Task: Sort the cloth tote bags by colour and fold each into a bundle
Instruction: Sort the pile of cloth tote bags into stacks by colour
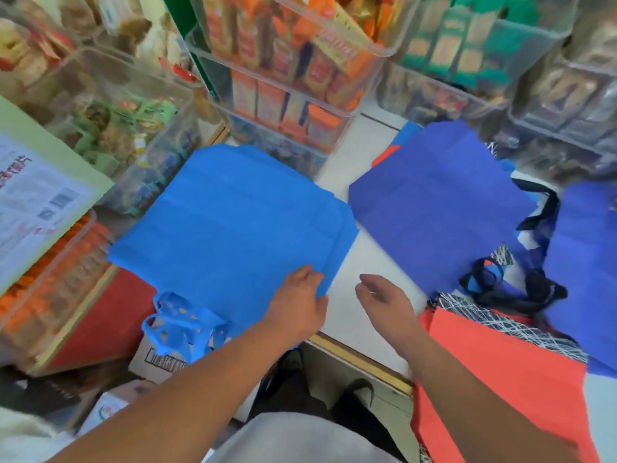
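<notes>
A light blue tote bag [230, 222] lies flat on the white counter [364, 272], its handles [173, 325] hanging over the near edge. My left hand [298, 302] rests flat on its near right corner. My right hand [384, 302] hovers over the bare counter just to the right, fingers relaxed, holding nothing. A dark blue tote bag [440, 208] lies to the right, on top of other bags. An orange-red bag [507, 379] drapes over the counter's edge at the lower right, beside a black-and-white patterned bag [494, 319].
Clear plastic bins of packaged goods [293, 75] line the back and left of the counter. Another dark blue bag [587, 262] with black handles [514, 289] lies at the far right. A printed sheet [33, 202] sits at the left. Cardboard boxes [157, 359] stand below.
</notes>
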